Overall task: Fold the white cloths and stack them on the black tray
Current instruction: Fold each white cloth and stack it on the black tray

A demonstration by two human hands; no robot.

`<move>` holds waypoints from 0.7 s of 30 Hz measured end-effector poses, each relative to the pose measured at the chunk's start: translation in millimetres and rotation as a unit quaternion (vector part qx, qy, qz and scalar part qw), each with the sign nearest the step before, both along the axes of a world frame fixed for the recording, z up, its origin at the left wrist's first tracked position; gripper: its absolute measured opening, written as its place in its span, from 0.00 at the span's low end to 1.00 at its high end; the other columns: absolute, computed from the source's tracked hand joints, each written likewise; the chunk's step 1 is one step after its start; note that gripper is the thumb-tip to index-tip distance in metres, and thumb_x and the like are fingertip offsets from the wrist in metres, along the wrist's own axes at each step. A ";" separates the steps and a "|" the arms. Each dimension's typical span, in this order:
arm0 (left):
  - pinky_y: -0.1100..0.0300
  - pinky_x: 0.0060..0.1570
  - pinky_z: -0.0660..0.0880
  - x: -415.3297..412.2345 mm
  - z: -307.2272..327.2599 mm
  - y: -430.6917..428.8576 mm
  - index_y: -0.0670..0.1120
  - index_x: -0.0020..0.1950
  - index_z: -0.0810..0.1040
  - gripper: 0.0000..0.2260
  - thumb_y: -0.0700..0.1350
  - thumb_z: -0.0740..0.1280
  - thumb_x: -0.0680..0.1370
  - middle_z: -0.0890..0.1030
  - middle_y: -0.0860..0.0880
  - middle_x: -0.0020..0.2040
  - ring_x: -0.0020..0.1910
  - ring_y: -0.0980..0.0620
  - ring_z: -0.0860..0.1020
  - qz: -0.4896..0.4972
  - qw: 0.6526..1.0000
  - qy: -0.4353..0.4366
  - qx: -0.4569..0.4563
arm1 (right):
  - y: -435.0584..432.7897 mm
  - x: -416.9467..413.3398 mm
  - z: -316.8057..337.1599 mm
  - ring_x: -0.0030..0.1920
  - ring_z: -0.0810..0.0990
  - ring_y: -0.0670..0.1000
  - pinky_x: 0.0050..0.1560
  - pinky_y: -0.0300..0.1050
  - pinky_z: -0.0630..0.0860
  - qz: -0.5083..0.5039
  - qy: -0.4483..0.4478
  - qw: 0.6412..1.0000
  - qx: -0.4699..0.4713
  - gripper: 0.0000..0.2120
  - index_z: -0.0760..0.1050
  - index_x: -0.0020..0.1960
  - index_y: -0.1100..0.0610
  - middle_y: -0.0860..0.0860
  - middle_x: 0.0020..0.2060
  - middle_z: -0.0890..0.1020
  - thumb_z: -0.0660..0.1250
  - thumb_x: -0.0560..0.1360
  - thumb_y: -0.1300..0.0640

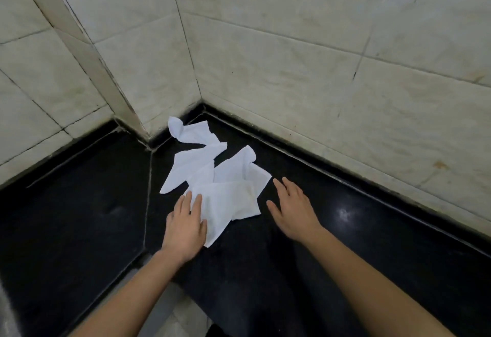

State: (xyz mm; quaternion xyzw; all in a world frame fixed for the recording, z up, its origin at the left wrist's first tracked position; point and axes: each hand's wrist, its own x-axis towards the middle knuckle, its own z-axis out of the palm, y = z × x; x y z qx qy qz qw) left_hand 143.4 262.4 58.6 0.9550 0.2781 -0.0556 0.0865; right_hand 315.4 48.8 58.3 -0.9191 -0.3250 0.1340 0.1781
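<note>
Several white cloths lie loose and crumpled on a black stone counter point(292, 270) in a tiled corner. The nearest cloth point(228, 204) is spread out closest to me. Another cloth point(191, 164) lies behind it to the left, and a crumpled cloth point(191, 132) sits farthest back in the corner. My left hand point(186, 227) rests with straight fingers on the left edge of the nearest cloth. My right hand point(292, 209) hovers open just right of that cloth, apart from it. No black tray is in view.
Pale tiled walls point(292, 84) close the counter at the back and right, and a wall corner point(127, 113) juts out at the left. A seam point(148, 196) runs across the counter. The counter's front edge point(127, 278) drops to a lighter floor below.
</note>
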 end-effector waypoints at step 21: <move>0.49 0.43 0.73 97.6 -110.5 135.1 0.42 0.53 0.83 0.13 0.37 0.73 0.69 0.81 0.44 0.43 0.43 0.41 0.77 -0.114 0.991 -0.049 -0.058 | 137.4 54.9 -87.6 0.55 0.76 0.55 0.53 0.50 0.76 -0.088 0.110 0.986 -0.087 0.12 0.77 0.58 0.54 0.53 0.55 0.75 0.61 0.80 0.50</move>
